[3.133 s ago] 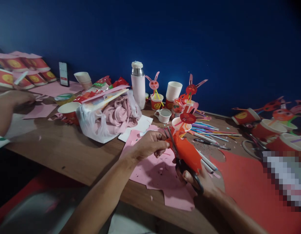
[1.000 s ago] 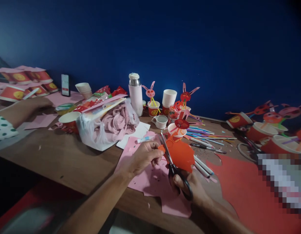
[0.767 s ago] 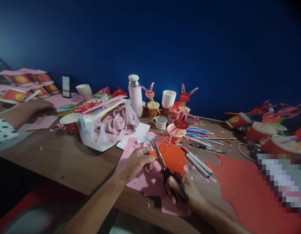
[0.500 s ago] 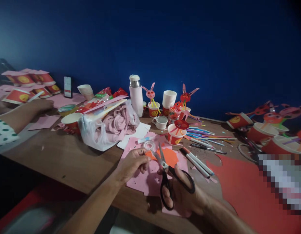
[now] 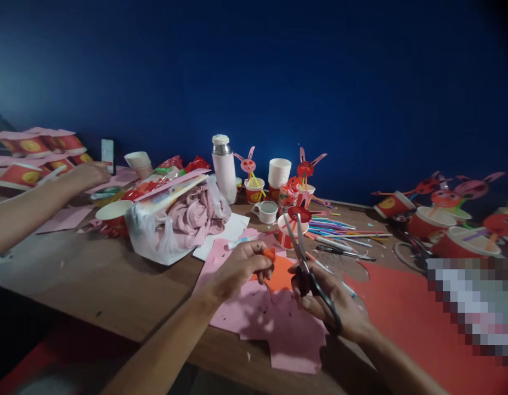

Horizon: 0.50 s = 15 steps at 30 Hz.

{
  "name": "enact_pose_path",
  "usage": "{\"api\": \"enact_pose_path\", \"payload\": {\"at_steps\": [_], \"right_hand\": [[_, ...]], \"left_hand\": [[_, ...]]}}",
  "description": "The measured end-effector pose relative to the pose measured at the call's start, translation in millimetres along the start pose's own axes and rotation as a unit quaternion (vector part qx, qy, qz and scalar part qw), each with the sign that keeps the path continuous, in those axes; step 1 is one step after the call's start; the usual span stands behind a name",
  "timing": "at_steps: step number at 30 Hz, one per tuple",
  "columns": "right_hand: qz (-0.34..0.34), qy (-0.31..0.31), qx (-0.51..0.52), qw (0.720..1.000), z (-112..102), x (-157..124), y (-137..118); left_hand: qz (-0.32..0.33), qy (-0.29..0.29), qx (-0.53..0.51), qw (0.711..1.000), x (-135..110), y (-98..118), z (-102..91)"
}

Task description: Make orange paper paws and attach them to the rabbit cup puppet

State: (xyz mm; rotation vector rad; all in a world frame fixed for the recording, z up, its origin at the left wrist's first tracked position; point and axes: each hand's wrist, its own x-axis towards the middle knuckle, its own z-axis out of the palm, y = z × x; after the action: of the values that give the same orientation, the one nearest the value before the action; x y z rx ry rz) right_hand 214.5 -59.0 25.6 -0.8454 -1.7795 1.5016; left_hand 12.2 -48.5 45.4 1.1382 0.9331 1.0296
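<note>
Between the fingertips of my left hand [image 5: 248, 269] is a small orange paper piece [image 5: 269, 256]. My right hand [image 5: 323, 302] grips black-handled scissors [image 5: 303, 263], whose blades point up and stand slightly apart, to the right of that piece. Below and behind my fingers lies a larger orange sheet [image 5: 281, 273] on top of pink paper [image 5: 293, 343]. Just beyond the scissor tips stands a red paper cup [image 5: 284, 233] with a red rabbit-like paper figure on it.
A plastic bag with pink cloth [image 5: 196, 211], a thermos [image 5: 224, 173] and a white mug [image 5: 265, 212] stand behind. Coloured sticks [image 5: 332, 226] and a red sheet [image 5: 427, 323] lie to the right. At the left, another person's hand [image 5: 91, 174] reaches near a phone [image 5: 107, 156].
The scissors have moved right, away from the orange piece, and turned more upright. My left hand has shifted slightly right with the piece. The other person's hand has moved toward the phone.
</note>
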Motion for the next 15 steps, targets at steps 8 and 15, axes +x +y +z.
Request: {"api": "enact_pose_path", "payload": {"at_steps": [8, 15], "right_hand": [[-0.078, 0.174, 0.007, 0.982, -4.3, 6.2, 6.7], [-0.034, 0.189, 0.047, 0.980, 2.2, 9.7, 5.3]], "left_hand": [[-0.026, -0.096, 0.023, 0.995, 29.9, -4.9, 28.4], [-0.043, -0.119, 0.059, 0.990, 27.6, -24.9, 29.9]]}}
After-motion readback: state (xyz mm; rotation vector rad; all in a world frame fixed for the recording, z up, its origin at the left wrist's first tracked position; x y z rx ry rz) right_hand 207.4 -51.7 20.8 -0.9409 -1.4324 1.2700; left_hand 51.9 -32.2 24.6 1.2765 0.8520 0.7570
